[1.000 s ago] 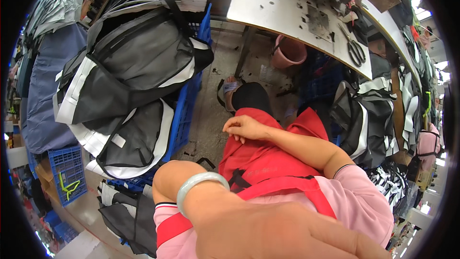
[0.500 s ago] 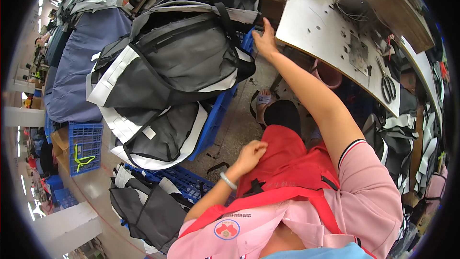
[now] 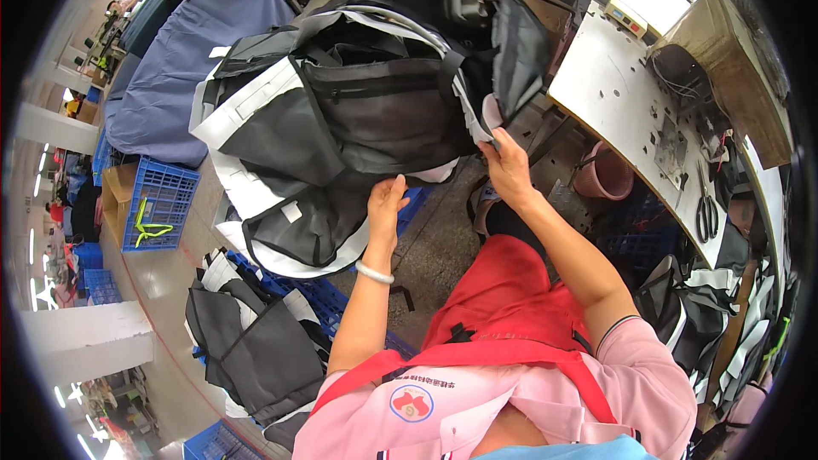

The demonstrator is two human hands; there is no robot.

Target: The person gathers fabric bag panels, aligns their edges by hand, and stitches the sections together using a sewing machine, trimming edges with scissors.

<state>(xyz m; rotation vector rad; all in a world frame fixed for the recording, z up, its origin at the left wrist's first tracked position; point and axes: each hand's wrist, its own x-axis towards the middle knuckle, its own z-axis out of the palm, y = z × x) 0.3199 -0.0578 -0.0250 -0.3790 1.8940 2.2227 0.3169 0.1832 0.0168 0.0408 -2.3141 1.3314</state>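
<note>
Pinching pale edge of bag point(image 3: 388, 106) in right grip point(image 3: 509, 172) near frame centre, probably for lifting, with left grip point(image 3: 386, 204) uncurled, seemingly empty, at lower side.

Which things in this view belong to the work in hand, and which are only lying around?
Seemingly in the work:
- black-and-white bag piece
- right hand, holding its edge
- left hand, close to it

Apparently just lying around:
- scissors
- pink bucket
- yellow-green strap
</note>
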